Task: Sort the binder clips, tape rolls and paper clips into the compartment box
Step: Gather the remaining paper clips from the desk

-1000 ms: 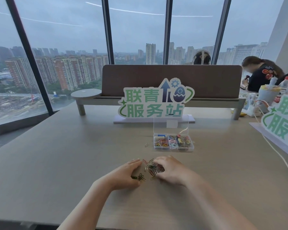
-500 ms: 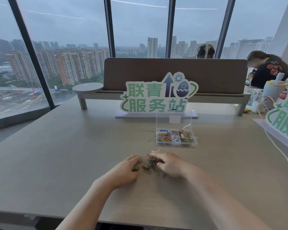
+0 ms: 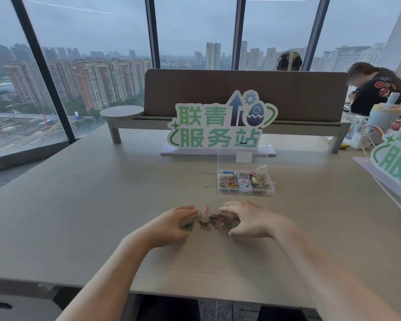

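Note:
A loose pile of coloured paper clips point(image 3: 212, 220) lies on the beige table between my hands. My left hand point(image 3: 171, 224) cups the pile from the left, fingers curled against the clips. My right hand point(image 3: 248, 220) cups it from the right, fingers arched over the clips. Whether either hand grips any clip is hidden. One stray paper clip point(image 3: 207, 185) lies alone farther back. Beyond it stands the clear compartment box point(image 3: 245, 192) with its lid up. The box holds paper clips on the left, tape rolls in the middle and binder clips on the right.
A green and white standing sign point(image 3: 220, 126) is behind the box, in front of a brown desk divider point(image 3: 245, 93). A second sign point(image 3: 396, 156), a white cable and cups crowd the right side. People sit beyond the divider at the right.
Both hands have stayed around the pile and drawn the clips closer together. The camera view has tilted, so the whole scene sits a little differently in the frame.

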The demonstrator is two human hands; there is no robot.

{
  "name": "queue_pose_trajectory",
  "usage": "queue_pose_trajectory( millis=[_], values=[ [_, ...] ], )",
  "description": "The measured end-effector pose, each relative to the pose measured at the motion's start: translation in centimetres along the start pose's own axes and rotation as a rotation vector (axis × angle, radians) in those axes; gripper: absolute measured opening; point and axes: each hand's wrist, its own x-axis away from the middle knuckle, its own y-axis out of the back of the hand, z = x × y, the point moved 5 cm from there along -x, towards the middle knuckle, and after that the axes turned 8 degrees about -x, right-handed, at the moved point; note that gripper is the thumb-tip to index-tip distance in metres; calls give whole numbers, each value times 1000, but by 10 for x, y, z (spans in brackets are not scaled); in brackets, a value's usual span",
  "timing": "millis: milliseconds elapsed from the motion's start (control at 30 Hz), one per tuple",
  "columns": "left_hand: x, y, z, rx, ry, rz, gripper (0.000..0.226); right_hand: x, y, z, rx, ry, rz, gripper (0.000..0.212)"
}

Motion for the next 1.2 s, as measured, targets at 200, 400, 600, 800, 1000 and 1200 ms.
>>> queue_pose_trajectory(
  millis=[200, 400, 600, 800, 1000, 1200],
  values=[
    [-4, 8, 16, -112, 43, -38, 59, -2, -5, -8, -153, -71, -72, 69],
    [-18, 0, -1, -9, 42, -125, 46, -19, -11, 9, -106, -4, -160, 46],
    [-28, -1, -11, -14, 57, -108, 73, -16, -2, 2, -131, -61, -165, 70],
    [-43, -6, -25, -235, 20, 7, 94, -17, -4, 10, -51, -115, -36, 83],
    [-55, -8, -27, -73, -24, -37, 38, -29, -3, 14, 8, -119, -107, 32],
    [-59, -7, -22, -97, 10, -175, 27, -35, -4, 16, -80, -140, -243, 6]
  ],
)
